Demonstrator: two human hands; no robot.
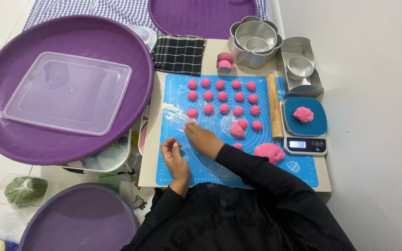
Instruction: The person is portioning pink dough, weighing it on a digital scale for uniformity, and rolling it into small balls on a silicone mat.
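Pink dough balls [223,96] sit in three neat rows across the far half of the blue silicone mat [303,174], and your right hand [202,138] lies flat on that mat just below the near-left end of those rows, fingers stretched toward a smear of white flour [175,114] at the mat's left edge; the palm faces down and you grip nothing that shows. Your left hand [174,155] rests close beside it, nearer the mat's left edge, fingers curled loosely inward; whether a bit of dough lies inside the curl you cannot tell. Right of your right hand, a few uneven pink pieces [238,128] lie near the mat's middle, and a larger pink lump [269,152] sits toward the near-right part of the mat, touching your sleeve. A wooden rolling pin [273,106] lies along the mat's right edge. Just beyond it, a small kitchen scale [304,127] with a blue top carries one pink dough piece [303,114]. At the board's far edge stand nested metal moulds [255,41], with a dark checked cloth [179,54] at the far-left corner. Off the board's left side, a purple tray [5,83] bears a clear plastic lid [68,93].
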